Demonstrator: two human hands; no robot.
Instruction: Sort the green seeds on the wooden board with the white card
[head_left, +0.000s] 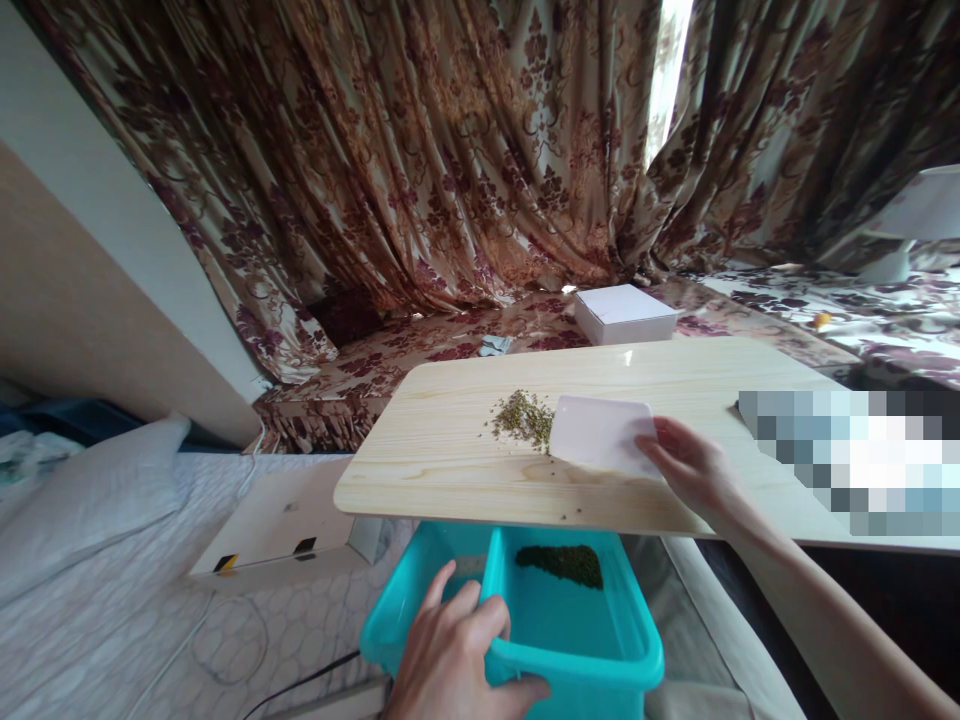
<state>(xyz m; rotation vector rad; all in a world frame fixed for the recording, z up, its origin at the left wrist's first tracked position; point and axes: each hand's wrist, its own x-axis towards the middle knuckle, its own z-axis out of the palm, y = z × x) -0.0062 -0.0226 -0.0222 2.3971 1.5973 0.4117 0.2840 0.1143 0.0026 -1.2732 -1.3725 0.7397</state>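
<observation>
My right hand (690, 470) grips the right edge of a thin white scraper sheet (600, 430), which lies tilted low over the wooden tabletop (435, 470). The sheet's left edge touches a loose scatter of small greenish beans or seeds (521, 418). Below the table's front edge stands a turquoise two-compartment bin (570, 630). My left hand (465, 650) holds its near rim by the divider, fingers over the left compartment and thumb at the outside. More green beans or seeds (562, 565) lie in the right compartment. My hand partly hides the left compartment, where a few pale bits show.
A white box (626, 312) and a small light-blue cloth (495, 345) are behind the table. A pixelated patch (870, 460) covers something at the table's right. At left, a white carton (277, 530) rests on the bed (97, 610). A lamp (922, 210) stands far right.
</observation>
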